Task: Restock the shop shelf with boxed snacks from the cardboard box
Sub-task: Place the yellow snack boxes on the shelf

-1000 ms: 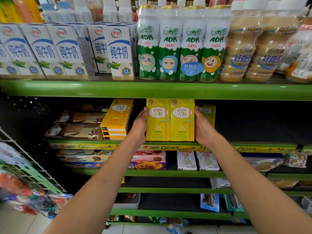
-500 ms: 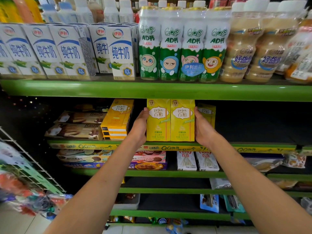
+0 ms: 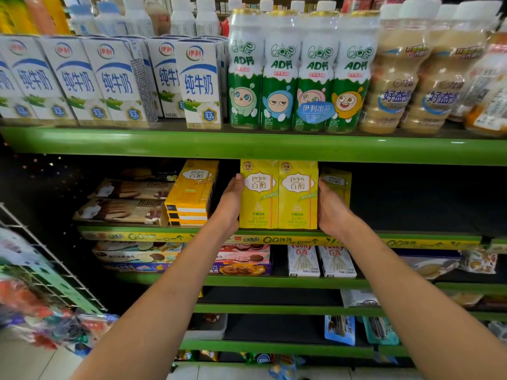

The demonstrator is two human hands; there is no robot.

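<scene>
Two yellow Pejoy boxes [image 3: 278,194] stand upright side by side, faces touching along one edge, their bottoms at the front edge of the second green shelf [image 3: 425,237], long axes vertical. They sit squarely between the hands: the left hand [image 3: 229,205] lies flat against the outer side of the left box, the right hand [image 3: 330,207] against the outer side of the right box, palms facing each other and squeezing the pair as one block. How the fingers lie behind the boxes cannot be seen; the thumbs rest along the front corners. Neither hand is nearer; the pair is centred.

The next move looks like a straight push toward the back of the shelf. A third yellow box [image 3: 336,185] stands just behind the right hand, so that hand has little room. Left of the left hand, a stack of flat yellow boxes [image 3: 189,198] lies near the front edge, with brown biscuit boxes [image 3: 123,209] beyond. The upper shelf lip [image 3: 247,145], carrying milk cartons [image 3: 200,83] and green drink bottles [image 3: 296,72], hangs close over the box tops. The cardboard box is not in view.
</scene>
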